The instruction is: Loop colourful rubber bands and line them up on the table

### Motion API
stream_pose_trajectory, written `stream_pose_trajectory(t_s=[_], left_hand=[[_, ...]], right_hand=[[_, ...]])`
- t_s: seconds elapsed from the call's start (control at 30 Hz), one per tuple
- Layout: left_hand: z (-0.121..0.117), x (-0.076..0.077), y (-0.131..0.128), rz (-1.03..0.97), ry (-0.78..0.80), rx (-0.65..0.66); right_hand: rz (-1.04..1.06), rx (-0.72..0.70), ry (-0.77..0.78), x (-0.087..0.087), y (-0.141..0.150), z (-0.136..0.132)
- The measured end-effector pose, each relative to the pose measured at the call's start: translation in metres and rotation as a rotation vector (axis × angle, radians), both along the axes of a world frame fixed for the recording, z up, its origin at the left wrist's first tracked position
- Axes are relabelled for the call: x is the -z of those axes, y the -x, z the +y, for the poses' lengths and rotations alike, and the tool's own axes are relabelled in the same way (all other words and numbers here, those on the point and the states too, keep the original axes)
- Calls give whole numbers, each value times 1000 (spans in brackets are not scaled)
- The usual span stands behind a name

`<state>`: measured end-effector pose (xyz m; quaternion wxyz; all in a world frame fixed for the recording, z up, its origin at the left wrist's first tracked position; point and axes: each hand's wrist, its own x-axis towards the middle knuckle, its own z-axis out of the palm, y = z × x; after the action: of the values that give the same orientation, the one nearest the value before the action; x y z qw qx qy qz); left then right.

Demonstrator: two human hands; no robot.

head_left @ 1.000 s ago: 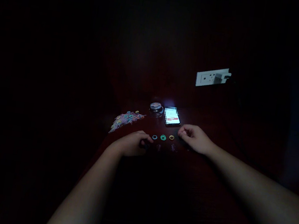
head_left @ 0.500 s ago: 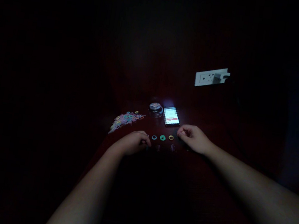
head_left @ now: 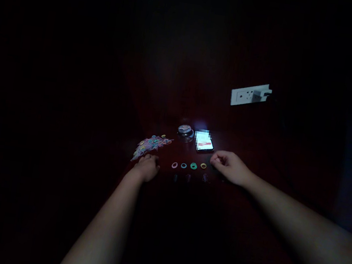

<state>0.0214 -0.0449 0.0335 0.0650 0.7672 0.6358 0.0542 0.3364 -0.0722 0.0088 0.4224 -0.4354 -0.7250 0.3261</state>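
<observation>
My left hand is at the near edge of a pile of small coloured elastic bands, fingers stretched toward it and apart. To its right, a row of hair ties lies on the dark table: a pink one, a blue one, a green one and a yellow one. Nearer to me lie small dim clumps of bands, among them a purplish clump. My right hand rests right of the yellow tie, thumb and fingers pinched together; whatever is between them is too small to make out.
A round lidded jar stands behind the row. Beside it lies a phone with its screen lit. On the wall at the back right is a white socket panel with a plug. Surroundings are very dark.
My left hand has moved left, away from the row to the pile, uncovering the pink tie and a small clump. My right hand keeps its pinch. The view has shifted slightly.
</observation>
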Motion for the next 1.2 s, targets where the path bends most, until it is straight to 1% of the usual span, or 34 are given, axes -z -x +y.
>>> stream_pose_trajectory(t_s=[0.03, 0.1, 0.17, 0.3, 0.43, 0.6, 0.77, 0.9, 1.1, 1.2], left_hand=[[4, 3, 3, 28, 3, -83], [10, 10, 4, 33, 19, -183], [16, 16, 3, 13, 23, -207], [27, 24, 0, -19, -17, -201], [36, 27, -3, -31, -71, -256], [41, 28, -8, -32, -119, -343], [43, 29, -6, -80, -147, -323], [40, 24, 1, -144, -188, -282], [34, 13, 12, -323, -245, -290], [30, 11, 8, -439, -300, -242]], right_hand=[[-2, -4, 1, 0, 0, 0], [-5, -11, 5, -1, 2, -1], [-6, -10, 8, -3, 3, -3], [-10, -4, -1, -7, 7, -7], [-30, 2, -1, -8, 9, -7], [-25, 2, -11, -7, 10, -7], [4, 8, -9, -9, 8, -8], [-4, 35, -31, -10, 7, -7], [-21, -10, -24, -10, 9, -9], [-17, -8, -28, -8, 9, -9]])
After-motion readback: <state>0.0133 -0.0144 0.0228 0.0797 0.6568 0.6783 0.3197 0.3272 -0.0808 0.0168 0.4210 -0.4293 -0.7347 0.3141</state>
